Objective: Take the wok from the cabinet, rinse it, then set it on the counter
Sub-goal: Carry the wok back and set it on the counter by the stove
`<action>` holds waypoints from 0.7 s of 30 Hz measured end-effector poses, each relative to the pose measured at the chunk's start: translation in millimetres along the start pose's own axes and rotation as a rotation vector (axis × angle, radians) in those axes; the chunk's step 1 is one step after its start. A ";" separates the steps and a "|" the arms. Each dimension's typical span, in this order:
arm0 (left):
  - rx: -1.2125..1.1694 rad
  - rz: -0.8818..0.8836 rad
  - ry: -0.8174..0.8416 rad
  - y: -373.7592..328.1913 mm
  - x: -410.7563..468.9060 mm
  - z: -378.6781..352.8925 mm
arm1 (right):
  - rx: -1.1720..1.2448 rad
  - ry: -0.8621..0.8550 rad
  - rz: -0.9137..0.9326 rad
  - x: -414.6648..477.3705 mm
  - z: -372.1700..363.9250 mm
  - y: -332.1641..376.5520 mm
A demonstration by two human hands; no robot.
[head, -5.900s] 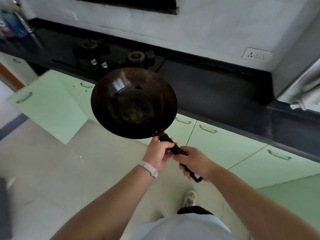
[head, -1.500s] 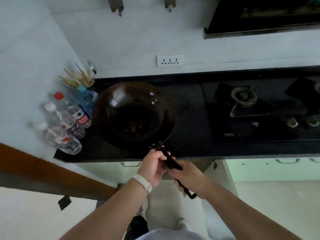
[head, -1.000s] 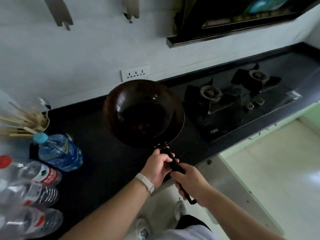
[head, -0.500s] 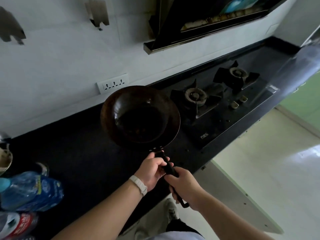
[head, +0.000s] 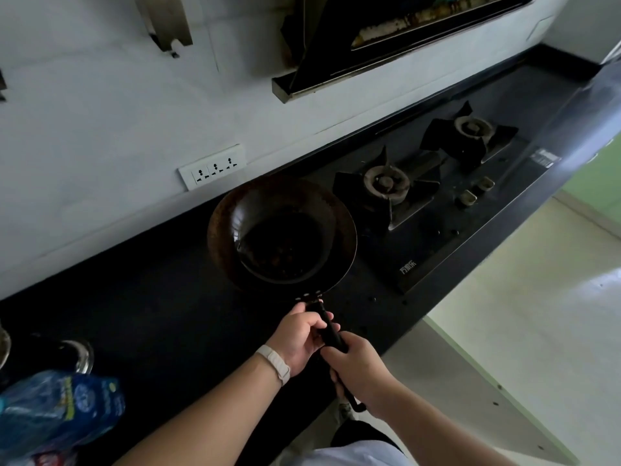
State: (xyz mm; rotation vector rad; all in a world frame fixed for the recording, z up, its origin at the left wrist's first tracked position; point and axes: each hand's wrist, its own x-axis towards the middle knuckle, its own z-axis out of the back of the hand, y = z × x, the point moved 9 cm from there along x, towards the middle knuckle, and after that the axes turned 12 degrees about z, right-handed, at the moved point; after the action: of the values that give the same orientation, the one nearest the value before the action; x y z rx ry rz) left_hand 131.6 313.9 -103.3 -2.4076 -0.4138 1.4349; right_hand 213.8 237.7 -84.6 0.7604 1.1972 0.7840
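The wok [head: 281, 233] is dark brown and round, with a black stick handle. It sits low over the black counter [head: 161, 297], just left of the gas hob; I cannot tell whether its base touches the counter. My left hand [head: 300, 338] grips the handle close to the bowl, a pale band on its wrist. My right hand [head: 358, 369] grips the handle further back, near its end loop. Dark residue shows in the wok's bottom.
A two-burner gas hob [head: 426, 193] lies to the right of the wok. A range hood [head: 369, 38] hangs above it, and a wall socket [head: 212, 167] is behind the wok. Water bottles [head: 57, 412] lie at the counter's left end. An open cabinet door [head: 477, 391] juts out below right.
Since 5.9 s ago I have carried the wok from in front of the cabinets to the counter. Over the last second it has moved down toward the counter beside the hob.
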 end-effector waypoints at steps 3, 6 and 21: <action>-0.011 0.022 0.003 1.1 5.2 6.7 | 0.007 -0.008 -0.008 1.8 -5.1 -3.8; -0.004 0.037 0.000 3.0 8.4 12.1 | 0.023 -0.017 -0.019 1.9 -9.9 -8.9; 0.024 0.042 -0.025 -8.4 -2.8 25.4 | -0.044 0.049 -0.032 4.4 -36.4 3.7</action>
State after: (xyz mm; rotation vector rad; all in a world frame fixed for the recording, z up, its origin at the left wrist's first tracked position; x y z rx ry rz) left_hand 107.1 323.3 -109.1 -2.3946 -0.3524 1.4809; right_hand 178.6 246.8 -90.8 0.6876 1.2293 0.8034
